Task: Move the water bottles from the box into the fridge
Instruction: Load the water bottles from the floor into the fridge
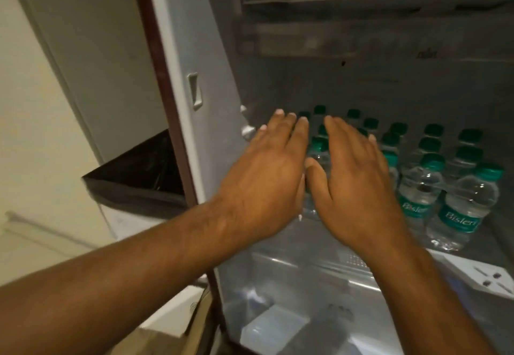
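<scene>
We have one head view, looking forward and down from close range into the open fridge (211, 56), both hands and the shelf filling the frame.

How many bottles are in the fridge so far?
At least 16, counting caps, all upright on the shelf: most right of the right hand, a few behind it and the left hand. The hands likely hide more.

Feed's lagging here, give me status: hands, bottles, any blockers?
Left hand and right hand open, empty, over the shelf. Bottles upright in rows in the fridge. No blockers seen.
</scene>
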Demonstrator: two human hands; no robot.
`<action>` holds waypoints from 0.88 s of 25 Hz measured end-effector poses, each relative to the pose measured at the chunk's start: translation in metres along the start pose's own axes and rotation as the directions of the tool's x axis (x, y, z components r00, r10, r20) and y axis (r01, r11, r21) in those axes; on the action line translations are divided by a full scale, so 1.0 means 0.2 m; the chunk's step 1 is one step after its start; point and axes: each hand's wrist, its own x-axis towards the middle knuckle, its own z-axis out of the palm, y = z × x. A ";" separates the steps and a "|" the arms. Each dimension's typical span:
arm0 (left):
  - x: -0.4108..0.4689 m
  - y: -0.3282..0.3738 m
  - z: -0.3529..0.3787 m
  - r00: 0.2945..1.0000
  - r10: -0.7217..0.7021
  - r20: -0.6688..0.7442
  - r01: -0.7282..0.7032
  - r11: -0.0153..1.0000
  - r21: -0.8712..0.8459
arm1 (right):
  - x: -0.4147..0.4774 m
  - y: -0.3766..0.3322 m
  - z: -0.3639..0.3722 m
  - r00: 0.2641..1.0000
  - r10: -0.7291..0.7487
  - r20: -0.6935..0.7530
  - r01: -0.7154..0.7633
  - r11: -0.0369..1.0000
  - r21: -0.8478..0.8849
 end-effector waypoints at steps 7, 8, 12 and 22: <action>-0.81 -0.15 -0.23 0.982 -0.119 0.147 0.103 0.988 0.114 | -0.49 -0.45 0.19 0.968 -0.250 0.010 0.237 0.930 0.281; -0.91 -0.21 -0.25 0.974 -0.150 0.171 0.127 0.982 0.138 | -0.55 -0.52 0.23 0.956 -0.294 0.010 0.277 0.913 0.298; -1.34 -0.48 -0.27 0.930 -0.311 0.198 0.253 0.929 0.269 | -0.72 -0.81 0.48 0.863 -0.491 0.119 0.403 0.811 0.424; -2.44 -1.09 -0.14 0.661 -0.747 0.070 0.665 0.626 0.406 | -1.01 -1.50 1.28 0.510 -0.802 0.311 0.626 0.594 0.505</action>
